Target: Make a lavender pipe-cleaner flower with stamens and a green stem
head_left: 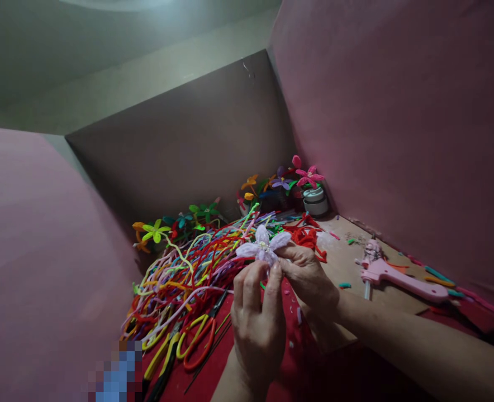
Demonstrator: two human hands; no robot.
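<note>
A pale lilac pipe-cleaner flower [262,245] with a light centre is held up in the middle of the view. My left hand [257,312] pinches its lower petals from the front, thumb and fingers closed. From the right, my right hand [308,273] grips the flower by its right-hand petal, fingers closed around the edge. Behind the flower spreads a large heap of colourful pipe cleaners [192,251]. Below it, scissors [200,340] with red and yellow handles lie beside yellow-and-black pliers [163,354].
A pink glue gun [402,279] rests on a brown board [331,257] at the right. Finished flowers, among them a pink one [309,176] and a yellow-green one [155,230], stand at the back near a white jar [315,201]. Pink walls [398,111] rise on both sides.
</note>
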